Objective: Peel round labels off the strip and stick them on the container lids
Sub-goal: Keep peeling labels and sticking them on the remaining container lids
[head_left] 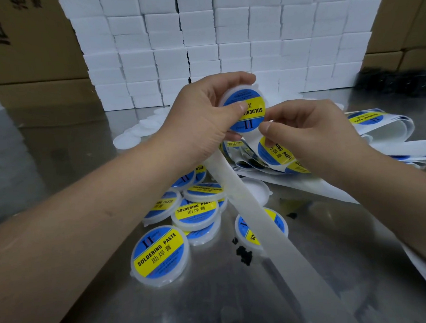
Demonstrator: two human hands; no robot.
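Lid held up, strip pinched beside it.
Head view: your left grip [204, 112] is clamped on a labelled lid [248, 110], thumb on its label; your right grip [311, 126], just right and lower, pinches the strip [277, 153]. Other lids [197, 211] lie below both on the worktop [334, 241].

Shiny metal table [65, 149], soft reflections. Behind it, a wall of stacked white boxes [225, 37]. Brown cardboard cartons [28, 47] stand at both sides.

My left fingers [237, 108] grip a round white plastic lid [241, 88] wearing its blue-and-yellow round label [251, 102]; the white backing strip [259, 220] dangles beneath
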